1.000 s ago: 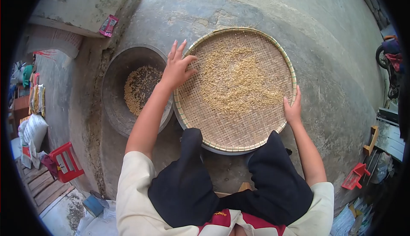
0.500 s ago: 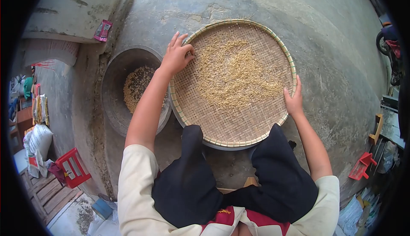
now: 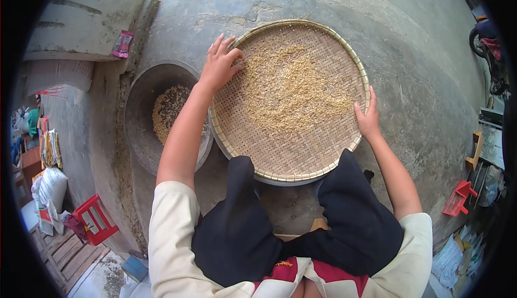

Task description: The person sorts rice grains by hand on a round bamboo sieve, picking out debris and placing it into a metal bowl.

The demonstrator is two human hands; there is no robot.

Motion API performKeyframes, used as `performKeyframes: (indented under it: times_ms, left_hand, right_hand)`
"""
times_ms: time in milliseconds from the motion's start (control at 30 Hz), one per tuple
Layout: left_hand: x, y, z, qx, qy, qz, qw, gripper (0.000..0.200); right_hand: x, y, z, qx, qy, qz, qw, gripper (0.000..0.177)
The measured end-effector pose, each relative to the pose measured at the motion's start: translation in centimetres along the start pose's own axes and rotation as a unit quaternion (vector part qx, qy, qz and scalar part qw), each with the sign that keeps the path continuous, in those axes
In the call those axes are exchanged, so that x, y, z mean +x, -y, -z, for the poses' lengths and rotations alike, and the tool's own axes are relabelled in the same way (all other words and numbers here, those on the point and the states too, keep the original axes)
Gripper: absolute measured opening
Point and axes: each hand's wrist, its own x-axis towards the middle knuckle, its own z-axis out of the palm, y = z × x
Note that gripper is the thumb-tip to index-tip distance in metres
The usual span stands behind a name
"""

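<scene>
Two hands tend the woven tray (image 3: 280, 178) of grain (image 3: 291, 90) at the knees (image 3: 242, 171): left hand (image 3: 219, 67), fingers (image 3: 230, 55) bent, touches grain at its far-left rim; right hand (image 3: 368, 120) clasps the right rim. Keeping it level would spare spills.

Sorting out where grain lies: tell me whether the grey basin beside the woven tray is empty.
No, the grey basin holds a patch of grain on its bottom.

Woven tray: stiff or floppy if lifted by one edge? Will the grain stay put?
Probably stiff: the tray looks evenly round though the right hand holds only its rim. Likely light: thin open weave. The grain lies loose and shallow, so tilting would probably slide it.
</scene>
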Motion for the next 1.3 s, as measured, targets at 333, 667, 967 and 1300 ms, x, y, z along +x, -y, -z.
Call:
performKeyframes:
  times_ms: [333,667,967,1300]
  left_hand:
    - [0.2,-0.2,0.3,-0.021,0.032,0.026,0.999,0.016]
    - [0.1,-0.3,-0.7,0.015,-0.068,0.061,0.996,0.014]
    - [1.2,-1.9,-2.5,0.055,-0.117,0.116,0.985,0.014]
    - [1.1,-2.1,-2.7,0.055,-0.133,0.119,0.982,0.014]
  right_hand:
    - [0.1,-0.4,-0.1,-0.003,0.002,0.004,1.000,0.070]
    - [0.1,-0.4,0.0,-0.007,-0.005,0.017,1.000,0.067]
    - [0.2,-0.9,-0.1,-0.003,-0.001,0.012,1.000,0.070]
    - [0.1,-0.5,0.1,-0.023,0.002,0.008,1.000,0.070]
